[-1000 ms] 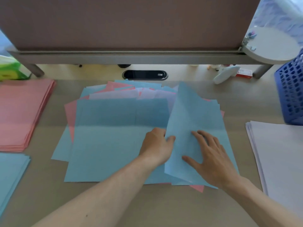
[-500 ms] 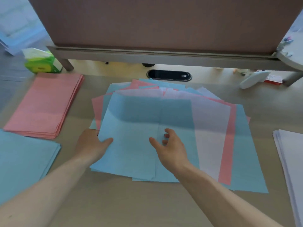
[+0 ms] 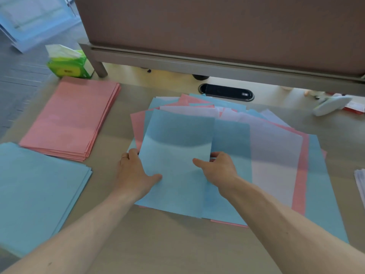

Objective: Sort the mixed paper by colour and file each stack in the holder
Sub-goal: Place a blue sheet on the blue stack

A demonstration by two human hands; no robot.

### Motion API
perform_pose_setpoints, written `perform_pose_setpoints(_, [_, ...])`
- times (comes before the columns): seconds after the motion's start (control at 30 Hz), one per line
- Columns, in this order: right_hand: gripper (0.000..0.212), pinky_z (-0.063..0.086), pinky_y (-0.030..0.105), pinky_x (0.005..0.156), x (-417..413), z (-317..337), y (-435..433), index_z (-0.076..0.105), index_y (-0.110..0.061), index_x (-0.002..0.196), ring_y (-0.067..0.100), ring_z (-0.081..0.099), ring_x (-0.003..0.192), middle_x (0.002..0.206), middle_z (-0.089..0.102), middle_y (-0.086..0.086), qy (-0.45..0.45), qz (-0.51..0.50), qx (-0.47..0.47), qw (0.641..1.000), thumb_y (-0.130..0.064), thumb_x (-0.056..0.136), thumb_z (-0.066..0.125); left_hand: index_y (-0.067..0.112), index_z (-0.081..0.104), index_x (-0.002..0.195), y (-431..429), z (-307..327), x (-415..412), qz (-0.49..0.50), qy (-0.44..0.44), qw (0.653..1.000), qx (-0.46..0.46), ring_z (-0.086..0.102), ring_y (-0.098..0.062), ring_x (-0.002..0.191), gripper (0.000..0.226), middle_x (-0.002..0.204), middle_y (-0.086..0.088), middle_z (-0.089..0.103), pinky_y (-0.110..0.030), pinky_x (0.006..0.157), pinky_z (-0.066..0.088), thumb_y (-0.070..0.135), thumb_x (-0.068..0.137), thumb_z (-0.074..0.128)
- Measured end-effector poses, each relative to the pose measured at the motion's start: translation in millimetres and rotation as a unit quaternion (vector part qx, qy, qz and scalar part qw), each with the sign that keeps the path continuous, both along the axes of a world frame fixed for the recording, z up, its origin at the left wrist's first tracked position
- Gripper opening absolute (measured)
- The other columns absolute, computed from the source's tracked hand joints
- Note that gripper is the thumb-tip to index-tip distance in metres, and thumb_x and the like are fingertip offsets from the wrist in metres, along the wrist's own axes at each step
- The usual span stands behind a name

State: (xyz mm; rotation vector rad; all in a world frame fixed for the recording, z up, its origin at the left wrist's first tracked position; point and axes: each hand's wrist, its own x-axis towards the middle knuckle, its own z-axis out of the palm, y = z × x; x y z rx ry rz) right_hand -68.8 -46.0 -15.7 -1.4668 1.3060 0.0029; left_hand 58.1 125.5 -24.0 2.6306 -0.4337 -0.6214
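Note:
A fanned mixed pile [image 3: 276, 155] of blue, pink and white sheets lies in the middle of the desk. On top of it is a blue sheet [image 3: 177, 147]. My left hand [image 3: 134, 175] holds its left edge, thumb on top. My right hand [image 3: 219, 169] pinches its right edge, thumb on the sheet and fingers curled at the border. A sorted pink stack [image 3: 69, 117] sits at the back left, with a sorted blue stack [image 3: 39, 194] in front of it. The edge of a white stack [image 3: 360, 182] shows at the far right. No holder is in view.
A green tissue pack [image 3: 67, 64] stands behind the pink stack. A brown partition panel [image 3: 217, 26] closes the back of the desk, with a black cable grommet [image 3: 227, 93] below it. A white object [image 3: 331, 105] lies at the back right.
Both hands have left the blue sheet on the right of the pile. They now hold the two edges of the top blue sheet further left. My view has swung left.

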Motion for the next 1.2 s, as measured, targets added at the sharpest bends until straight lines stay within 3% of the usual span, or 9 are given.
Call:
perform_pose_setpoints(0.07, [0.021,0.054,0.03,0.068,5,-2,1,0.069,-0.016,0.085,0.019,0.069,0.08,0.086,0.073,-0.001,-0.007,0.013,-0.003,1.0,-0.033,0.081,0.081,0.017,0.041,0.131,2,-1,1,0.0,0.003,1.0,-0.01,0.044,-0.026,0.125,0.084,0.127,-0.003,0.045,-0.041,0.095,0.046,0.04,0.067,0.09])
perform_pose_setpoints(0.13, [0.016,0.05,0.027,0.063,11,-1,5,0.071,-0.015,0.085,0.019,0.067,0.079,0.082,0.071,-0.002,-0.007,0.036,-0.039,0.999,-0.03,0.085,0.075,0.017,0.042,0.132,4,-3,3,0.0,0.005,1.0,-0.01,0.043,-0.024,0.126,0.085,0.127,-0.002,0.045,-0.039,0.095,0.045,0.041,0.066,0.09])
perform_pose_setpoints(0.27, [0.014,0.048,0.028,0.071,15,5,9,0.073,-0.013,0.096,0.022,0.067,0.086,0.09,0.074,0.001,-0.018,0.086,-0.123,0.989,-0.022,0.092,0.063,0.017,0.041,0.138,5,-3,3,0.009,0.006,0.999,-0.03,0.04,-0.022,0.133,0.089,0.135,-0.002,0.043,-0.038,0.101,0.042,0.045,0.069,0.089])
perform_pose_setpoints(0.4, [0.015,0.055,0.031,0.078,-15,12,-22,0.075,-0.014,0.102,0.018,0.07,0.09,0.096,0.076,-0.001,-0.031,0.014,-0.139,0.99,-0.02,0.092,0.065,0.017,0.039,0.145,-14,8,-7,-0.026,-0.058,0.995,-0.072,0.033,-0.024,0.14,0.089,0.145,-0.003,0.039,-0.038,0.114,0.033,0.05,0.075,0.084])
perform_pose_setpoints(0.67, [0.016,0.058,0.039,0.081,-78,-2,-77,0.072,-0.019,0.104,0.025,0.071,0.087,0.096,0.076,0.001,0.052,0.023,-0.176,0.983,-0.019,0.088,0.07,0.012,0.032,0.151,-76,8,-34,-0.094,-0.008,0.995,-0.028,0.033,-0.028,0.141,0.088,0.15,-0.007,0.035,-0.037,0.112,0.031,0.051,0.085,0.075])
perform_pose_setpoints(0.87, [0.028,0.048,0.03,0.078,-88,-8,-76,0.067,-0.013,0.111,0.026,0.067,0.094,0.103,0.071,0.002,0.048,0.037,-0.213,0.975,-0.021,0.086,0.076,0.013,0.047,0.129,-84,6,-34,-0.08,0.016,0.997,-0.003,0.051,-0.028,0.118,0.066,0.127,-0.006,0.049,-0.038,0.096,0.045,0.048,0.082,0.077])
perform_pose_setpoints(1.03, [0.037,0.041,0.023,0.078,-81,-9,-70,0.067,-0.013,0.118,0.02,0.064,0.099,0.11,0.07,0.001,0.038,0.038,-0.211,0.976,-0.024,0.084,0.078,0.009,0.054,0.109,-99,9,-27,0.029,0.128,0.99,-0.055,0.06,-0.024,0.098,0.051,0.109,-0.004,0.061,-0.031,0.076,0.044,0.039,0.08,0.083])
perform_pose_setpoints(1.13, [0.038,0.046,0.026,0.079,-76,-9,-71,0.067,-0.014,0.118,0.021,0.065,0.1,0.109,0.071,0.001,0.035,0.039,-0.204,0.978,-0.024,0.083,0.079,0.009,0.07,0.096,-104,4,-22,0.069,0.201,0.971,-0.109,0.071,-0.023,0.087,0.031,0.097,-0.006,0.074,-0.033,0.078,0.057,0.031,0.079,0.084])
perform_pose_setpoints(1.2, [0.039,0.053,0.032,0.085,-75,-10,-72,0.067,-0.016,0.117,0.021,0.066,0.1,0.108,0.072,0.0,0.036,0.036,-0.193,0.98,-0.024,0.082,0.079,0.011,0.071,0.093,-104,2,-24,0.045,0.186,0.975,-0.112,0.072,-0.027,0.088,0.018,0.095,-0.007,0.074,-0.035,0.077,0.059,0.026,0.085,0.075])
